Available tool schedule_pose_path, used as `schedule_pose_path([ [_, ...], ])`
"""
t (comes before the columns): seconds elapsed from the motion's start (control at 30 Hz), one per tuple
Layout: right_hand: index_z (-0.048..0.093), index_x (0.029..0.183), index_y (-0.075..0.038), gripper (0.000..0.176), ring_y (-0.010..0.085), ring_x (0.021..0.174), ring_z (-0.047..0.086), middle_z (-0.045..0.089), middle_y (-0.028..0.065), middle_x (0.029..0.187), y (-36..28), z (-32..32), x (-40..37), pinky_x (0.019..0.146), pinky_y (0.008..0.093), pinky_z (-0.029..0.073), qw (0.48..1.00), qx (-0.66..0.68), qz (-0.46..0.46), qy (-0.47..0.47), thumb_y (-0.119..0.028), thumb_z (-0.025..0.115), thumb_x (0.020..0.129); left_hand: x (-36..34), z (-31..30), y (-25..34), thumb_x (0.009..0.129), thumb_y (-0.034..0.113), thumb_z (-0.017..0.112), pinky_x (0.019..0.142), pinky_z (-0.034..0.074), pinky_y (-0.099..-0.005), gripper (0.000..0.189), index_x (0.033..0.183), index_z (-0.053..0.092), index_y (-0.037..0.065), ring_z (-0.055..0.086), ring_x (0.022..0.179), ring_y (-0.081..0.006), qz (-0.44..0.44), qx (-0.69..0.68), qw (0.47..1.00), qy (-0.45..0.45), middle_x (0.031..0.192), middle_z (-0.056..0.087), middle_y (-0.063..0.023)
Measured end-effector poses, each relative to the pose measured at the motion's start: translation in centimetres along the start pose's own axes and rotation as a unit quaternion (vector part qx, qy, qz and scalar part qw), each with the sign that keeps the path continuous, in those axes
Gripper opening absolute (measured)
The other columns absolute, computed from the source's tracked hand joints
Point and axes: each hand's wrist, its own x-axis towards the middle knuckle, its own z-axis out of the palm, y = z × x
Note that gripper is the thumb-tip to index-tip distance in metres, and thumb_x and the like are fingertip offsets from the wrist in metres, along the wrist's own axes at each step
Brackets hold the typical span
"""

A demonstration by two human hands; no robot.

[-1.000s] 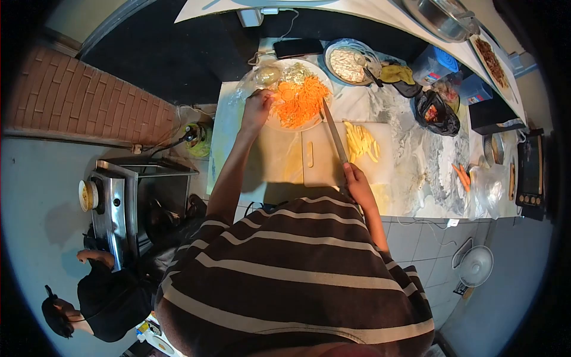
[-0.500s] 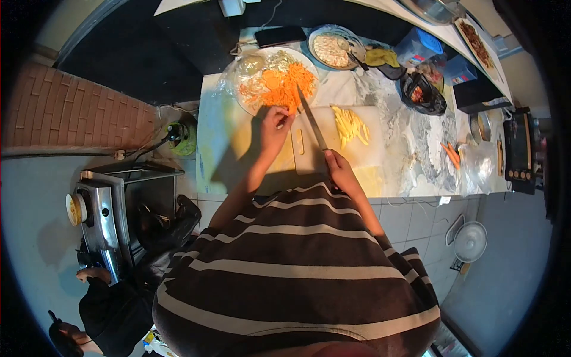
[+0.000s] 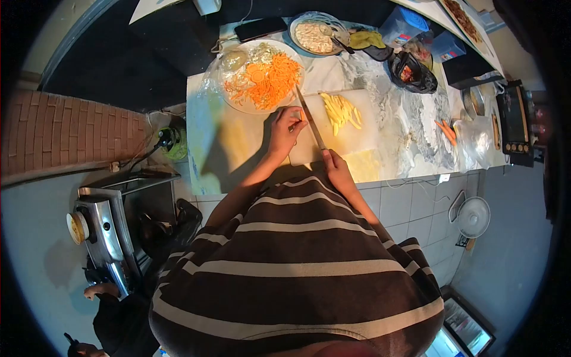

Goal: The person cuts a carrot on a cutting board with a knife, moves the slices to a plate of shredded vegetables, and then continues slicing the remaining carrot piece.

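My right hand [image 3: 336, 166] is closed round the handle of a long knife [image 3: 311, 120], whose blade points up and left over the white cutting board [image 3: 363, 140]. Beside the blade, my left hand [image 3: 288, 128] pinches a small orange piece [image 3: 302, 115] at the board's left part. Pale yellow sticks [image 3: 339, 112] lie in a pile on the board, right of the knife. A large white plate [image 3: 241, 107] beyond my left hand bears orange shreds [image 3: 276, 77], paler shreds and a wrapped round item [image 3: 234, 59].
Behind are a phone [image 3: 260, 28], a bowl of pale food [image 3: 315, 38] and a black bag [image 3: 410, 72]. Carrots [image 3: 446, 132] and a clear plastic bag [image 3: 473, 143] lie at right. A stove [image 3: 107, 229] and another person in dark clothes [image 3: 122, 318] are at lower left.
My left hand has moved from the plate's edge to the knife blade, with a small orange piece between its fingers. The view has shifted, and the counter appears higher and further left.
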Motion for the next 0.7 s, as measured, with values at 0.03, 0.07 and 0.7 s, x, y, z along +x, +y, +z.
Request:
schedule_pose_path([
  [0.03,0.055,0.092,0.003,0.043,0.0409,0.067,0.054,0.056,0.0261,0.072,0.2,0.1,0.0,0.067,0.0435,0.044,1.0,0.006,0.014,0.022,-0.038,0.043,0.103,0.1,-0.1,0.0,0.081,0.003,0.074,0.075,0.054,-0.0334,0.043,0.121,0.057,0.005,0.068,0.087,-0.0246,0.046,0.064,0.997,-0.017,0.112,0.059,-0.0132],
  [0.07,0.055,0.091,0.002,0.043,0.0404,0.067,0.054,0.056,0.0257,0.072,0.5,0.3,-0.1,0.067,0.0438,0.044,0.999,0.013,0.028,0.044,-0.038,0.043,0.103,0.1,-0.2,-0.1,0.081,0.003,0.074,0.075,0.054,-0.0334,0.043,0.121,0.057,0.005,0.068,0.087,-0.0246,0.044,0.066,0.997,-0.023,0.112,0.059,-0.0132],
  [0.7,0.062,0.104,0.002,0.047,0.0493,0.086,0.062,0.064,0.031,0.085,0.3,-1.1,-0.5,0.077,0.0494,0.049,0.998,-0.053,0.037,0.013,-0.04,0.042,0.102,-0.4,0.6,-0.2,0.079,0.012,0.076,0.092,0.042,-0.044,0.042,0.116,0.059,0.004,0.052,0.105,-0.0363,0.103,0.257,0.96,-0.039,0.109,0.057,-0.0146],
])
